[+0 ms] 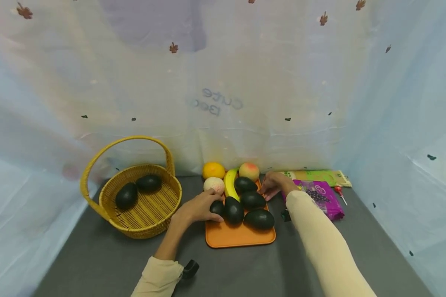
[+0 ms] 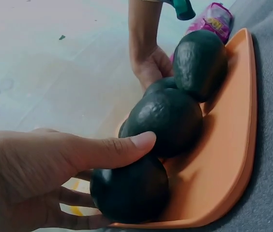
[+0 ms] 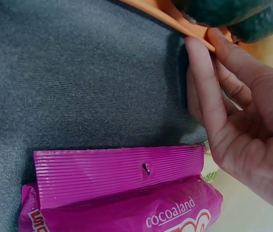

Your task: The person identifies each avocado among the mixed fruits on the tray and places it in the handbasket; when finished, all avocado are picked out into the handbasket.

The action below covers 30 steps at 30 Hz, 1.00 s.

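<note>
Gripping at the near left of the orange tray (image 1: 239,238), my left hand (image 1: 198,207) has thumb and fingers parted just enough to clasp one dark avocado (image 1: 217,208). My left wrist view gives the thumb lying across it and the fingers along its other side, which the head view mostly hides. That avocado sits at the tray's left edge, right beside its neighbour.

Over to the right now, my right hand (image 1: 276,185) is nearly closed, thumb and fingers pinching the tray's rim; only the right wrist view makes that pinch plain. It also brings up the word "cocoaland" and a ribbed seal on the purple packet (image 1: 321,198), while the head view gets the printed grapes. And only the head view catches the yellow wicker basket (image 1: 145,233) on the left.

Count them, near to far! Five avocados on the tray, mine included, plus two in the basket: seven. One purple packet and one red lollipop (image 1: 338,189) on the right. Beyond: one banana (image 1: 230,184), one pale speckled fruit (image 1: 214,185), one orange (image 1: 213,170), one blushing peach (image 1: 249,170). Far right, one long green-and-yellow packet (image 1: 327,177), in front of the hanging curtain (image 1: 245,78).
</note>
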{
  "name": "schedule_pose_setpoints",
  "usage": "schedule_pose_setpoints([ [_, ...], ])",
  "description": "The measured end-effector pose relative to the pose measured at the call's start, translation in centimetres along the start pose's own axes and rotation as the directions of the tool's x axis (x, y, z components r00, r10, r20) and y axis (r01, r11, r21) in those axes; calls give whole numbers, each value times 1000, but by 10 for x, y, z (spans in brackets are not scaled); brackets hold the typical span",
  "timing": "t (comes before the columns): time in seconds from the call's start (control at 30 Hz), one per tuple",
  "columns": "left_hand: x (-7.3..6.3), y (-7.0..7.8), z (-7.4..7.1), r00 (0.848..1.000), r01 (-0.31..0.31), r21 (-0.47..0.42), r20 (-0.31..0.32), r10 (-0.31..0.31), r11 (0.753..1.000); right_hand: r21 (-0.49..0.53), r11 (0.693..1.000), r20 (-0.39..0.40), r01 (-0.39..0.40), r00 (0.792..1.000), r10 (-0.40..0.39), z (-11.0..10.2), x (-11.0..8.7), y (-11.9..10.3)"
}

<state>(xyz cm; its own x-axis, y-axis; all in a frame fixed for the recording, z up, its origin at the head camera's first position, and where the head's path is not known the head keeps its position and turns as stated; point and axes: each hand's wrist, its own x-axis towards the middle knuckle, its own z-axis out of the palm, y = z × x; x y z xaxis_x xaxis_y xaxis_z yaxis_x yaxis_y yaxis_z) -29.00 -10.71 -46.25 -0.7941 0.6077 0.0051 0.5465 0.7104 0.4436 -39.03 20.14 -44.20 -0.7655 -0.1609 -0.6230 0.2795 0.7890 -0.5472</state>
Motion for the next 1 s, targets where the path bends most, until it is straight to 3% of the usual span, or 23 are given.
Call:
schedule_pose_setpoints([
  [0.23,1,1,-3,1000,10,17,-10,-10,1000,-5,1000,10,-21,1000,21,-4,1,1],
  [0.67,-13,4,-36,991,-68,5,-119,68,998,-40,999,3,-23,1000,23,-8,3,1],
  [1.0,-42,-7,-59,963,-10,-3,-270,8,1000,-12,999,23,-30,999,31,-3,4,-3],
])
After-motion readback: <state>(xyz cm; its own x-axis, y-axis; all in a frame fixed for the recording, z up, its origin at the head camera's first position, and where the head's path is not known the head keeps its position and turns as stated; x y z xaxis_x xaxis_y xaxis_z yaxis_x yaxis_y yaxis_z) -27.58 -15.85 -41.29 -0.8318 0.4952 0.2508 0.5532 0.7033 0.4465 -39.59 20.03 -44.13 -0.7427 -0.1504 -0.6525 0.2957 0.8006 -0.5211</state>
